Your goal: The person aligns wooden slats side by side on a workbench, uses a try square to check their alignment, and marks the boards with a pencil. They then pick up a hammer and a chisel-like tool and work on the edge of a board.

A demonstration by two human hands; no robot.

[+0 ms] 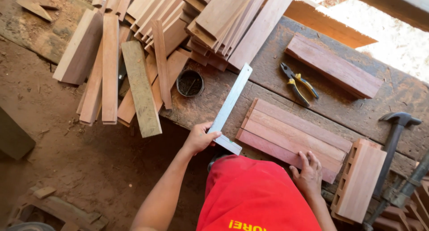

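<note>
The left hand (pixel 199 138) grips a metal square (pixel 230 106) by its stock; the right hand (pixel 308 173) lies flat, fingers open, on the slats (pixel 292 135) side by side on the bench (pixel 357 110). Seating the stock tight against the slat ends, probably flush, would keep it true.

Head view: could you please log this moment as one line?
left hand: grips metal square; right hand: flat on slats; bench: pliers, hammer

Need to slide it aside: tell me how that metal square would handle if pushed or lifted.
The metal square looks stiff; its thin flat blade probably won't flex. It should slide easily on the workbench, not roll. Gripped at the stock by the left hand, the long blade may feel tip-heavy.
</note>
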